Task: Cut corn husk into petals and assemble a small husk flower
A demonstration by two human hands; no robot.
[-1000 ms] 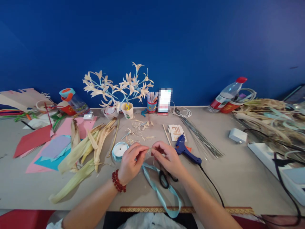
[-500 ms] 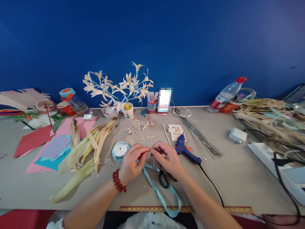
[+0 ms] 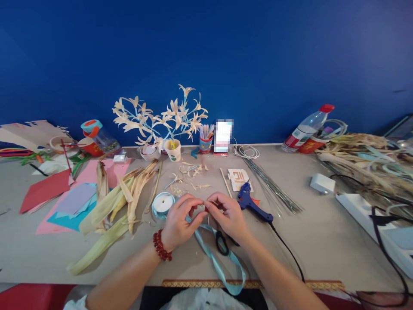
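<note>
My left hand (image 3: pixel 183 219), with a red bead bracelet (image 3: pixel 161 245) at the wrist, meets my right hand (image 3: pixel 227 215) fingertip to fingertip over the middle of the table. Both are closed in a pinch. Whatever sits between the fingertips is too small to make out. Beneath them a light blue ribbon (image 3: pixel 208 249) runs from its spool (image 3: pixel 163 203) down over the table's front edge. Black-handled scissors (image 3: pixel 222 243) lie under my right hand, their blades mostly hidden. To the right of that hand rests a blue glue gun (image 3: pixel 253 206).
Dried corn husks (image 3: pixel 119 206) and coloured paper (image 3: pixel 72 202) lie on the left. Husk flowers (image 3: pixel 174 110) stand in cups at the back. Metal wires (image 3: pixel 274 185), a power strip (image 3: pixel 371 215) and a tilted bottle (image 3: pixel 306 129) are on the right. Husk scraps (image 3: pixel 190 174) lie ahead.
My left thumb has shifted right and away from its forefinger, toward my right fingers. My right hand has barely moved, and the things on the table stay in place.
</note>
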